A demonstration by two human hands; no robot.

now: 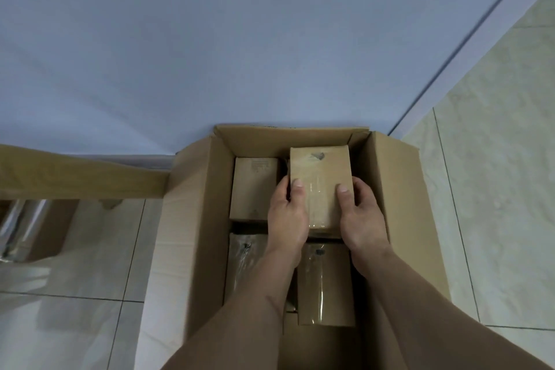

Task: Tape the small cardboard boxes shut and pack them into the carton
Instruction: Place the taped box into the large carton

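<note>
- The carton (192, 219) sits at lower centre of the frame, against the wall (210, 39).
- Inside, one small box (253, 186) lies upper left, two more at lower left (240, 264) and lower right (326, 285).
- The held box (321, 177) sits upper right, between the left hand (286, 213) and right hand (362, 210).

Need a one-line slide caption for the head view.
Both hands, left hand and right hand, lower a taped small box into the open carton beside others.

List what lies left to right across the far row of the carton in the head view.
Carton's left flap → small box lying in the carton → left hand → taped box held by both hands → right hand → carton's right flap.
</note>
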